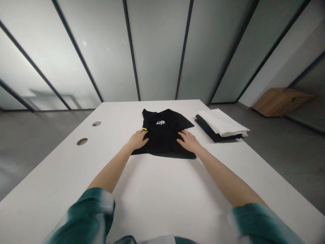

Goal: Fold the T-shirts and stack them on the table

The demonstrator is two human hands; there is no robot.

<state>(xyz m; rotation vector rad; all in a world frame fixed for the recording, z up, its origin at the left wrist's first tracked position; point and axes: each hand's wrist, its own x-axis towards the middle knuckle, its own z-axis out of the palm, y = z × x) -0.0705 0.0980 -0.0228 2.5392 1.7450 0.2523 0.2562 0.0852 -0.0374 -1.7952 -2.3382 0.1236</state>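
A black T-shirt with white "LIFE" lettering on its chest lies spread on the white table, collar pointing away from me. Its right sleeve fans outward, while the left one looks narrower and carries a small yellow mark near its edge. My left hand rests on the shirt's left side, fingers stretched out, close to that yellow mark. On the opposite side, my right hand lies on the fabric below the right sleeve with its fingers spread. Neither hand grips the cloth visibly.
To the right, a stack of folded cloth, white over black, sits near the table's edge. Two round holes are cut in the white table at left. A wooden cabinet stands on the floor beyond, and frosted glass panels rise behind.
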